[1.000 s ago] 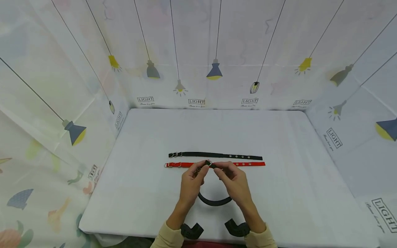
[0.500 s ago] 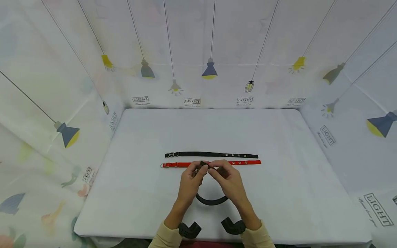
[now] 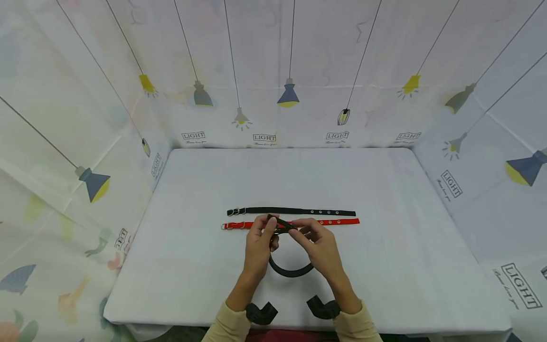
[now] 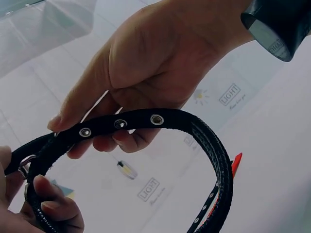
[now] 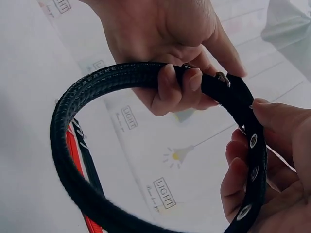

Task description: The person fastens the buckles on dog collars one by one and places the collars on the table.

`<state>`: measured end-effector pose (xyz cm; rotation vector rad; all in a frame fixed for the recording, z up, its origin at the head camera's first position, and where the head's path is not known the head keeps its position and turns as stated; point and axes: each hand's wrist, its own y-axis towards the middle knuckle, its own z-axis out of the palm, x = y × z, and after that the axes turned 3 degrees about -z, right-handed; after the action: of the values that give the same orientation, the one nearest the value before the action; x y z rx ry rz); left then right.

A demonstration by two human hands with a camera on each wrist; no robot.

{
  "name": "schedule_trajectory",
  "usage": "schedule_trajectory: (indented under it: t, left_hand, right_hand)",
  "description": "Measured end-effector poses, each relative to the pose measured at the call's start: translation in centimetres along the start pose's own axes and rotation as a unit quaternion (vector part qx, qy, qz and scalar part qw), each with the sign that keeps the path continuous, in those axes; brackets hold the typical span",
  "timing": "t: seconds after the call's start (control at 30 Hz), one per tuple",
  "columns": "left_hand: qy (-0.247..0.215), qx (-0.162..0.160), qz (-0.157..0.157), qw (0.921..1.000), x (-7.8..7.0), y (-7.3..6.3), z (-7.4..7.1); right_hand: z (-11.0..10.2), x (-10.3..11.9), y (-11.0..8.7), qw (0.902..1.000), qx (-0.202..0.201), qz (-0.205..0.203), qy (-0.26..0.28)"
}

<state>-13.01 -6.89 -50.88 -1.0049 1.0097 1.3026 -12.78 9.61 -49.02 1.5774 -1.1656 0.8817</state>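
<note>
Both hands hold a black pet collar [image 3: 291,273], bent round into a ring above the table. The left hand [image 3: 257,244] pinches the strap between thumb and fingers, beside the metal eyelets [image 4: 120,124]. With curled fingers the right hand [image 3: 319,248] grips the buckle end; in the right wrist view its fingers wrap the strap next to the metal buckle [image 5: 223,79]. The strap's free end passes at the buckle and shows as a narrow loop between the hands in the head view. Stitching runs along the ring's far side in both wrist views.
Behind the hands, a second black collar [image 3: 278,210] and a red collar [image 3: 237,225] lie flat and roughly parallel on the white table [image 3: 179,266]. The hands partly cover the red one. Curtains with printed lamps [image 3: 288,95] surround the table.
The strap's eyelet end has shifted up and out at the buckle, so a loop now stands between the hands. The left thumb has moved slightly left. The head view swung a little.
</note>
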Motion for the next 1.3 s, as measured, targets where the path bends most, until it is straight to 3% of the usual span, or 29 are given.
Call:
schedule_trajectory:
  t: [0.3, 0.4, 0.63, 0.87, 1.03, 1.17, 1.3]
  left_hand:
    - [-0.04, -0.018, 0.018, 0.9989, -0.4, 0.4, -0.2]
    - [-0.038, -0.016, 0.011, 0.9991, -0.4, 0.4, -0.1]
    - [-0.023, -0.001, 0.002, 0.9997, -0.4, 0.4, 0.2]
    - [0.009, 0.025, -0.007, 0.9996, -0.4, 0.3, 0.0]
    - [0.036, 0.053, -0.011, 0.9979, 0.1, -0.1, -0.2]
    - [0.058, 0.052, -0.004, 0.997, 0.5, -0.2, -0.1]
    - [0.077, 0.041, -0.008, 0.9961, 0.9, -0.2, 0.1]
  right_hand:
    - [-0.1, -0.1, 0.1, 0.9997, 0.002, -0.016, 0.017]
    - [-0.1, 0.0, 0.3, 0.9995, 0.005, -0.014, 0.029]
    - [0.2, 0.0, 0.7, 0.9982, 0.004, -0.026, 0.054]
    - [0.3, -0.4, 0.5, 0.9967, -0.034, -0.07, 0.024]
    - [0.2, -0.5, 0.3, 0.9933, -0.08, -0.066, 0.05]
    - [0.1, -0.5, 0.4, 0.9895, -0.104, -0.057, 0.083]
    - [0.0, -0.3, 0.2, 0.9893, -0.099, -0.048, 0.096]
